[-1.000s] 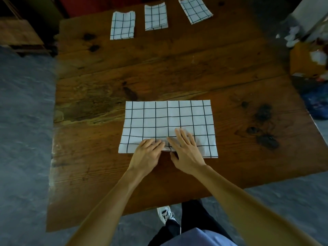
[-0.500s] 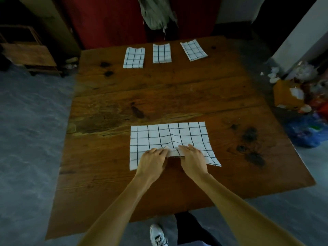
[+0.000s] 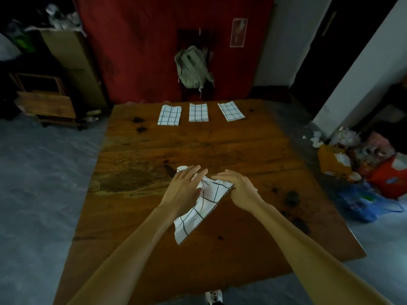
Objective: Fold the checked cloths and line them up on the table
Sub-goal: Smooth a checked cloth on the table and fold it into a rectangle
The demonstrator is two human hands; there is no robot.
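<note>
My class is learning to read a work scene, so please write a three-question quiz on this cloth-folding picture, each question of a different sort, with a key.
1. How many folded white black-checked cloths lie in the row at the far edge of the brown wooden table?
2. True or false: the checked cloth being worked on lies flat and square to the table edge.
3. Which hand has its fingers stretched out over that cloth: A) left hand, B) right hand?

Key
1. Three: left cloth, middle cloth, right cloth.
2. False: it is bunched and lies slantwise between the hands.
3. A; the right hand's grip on the cloth's edge is unclear.
</note>
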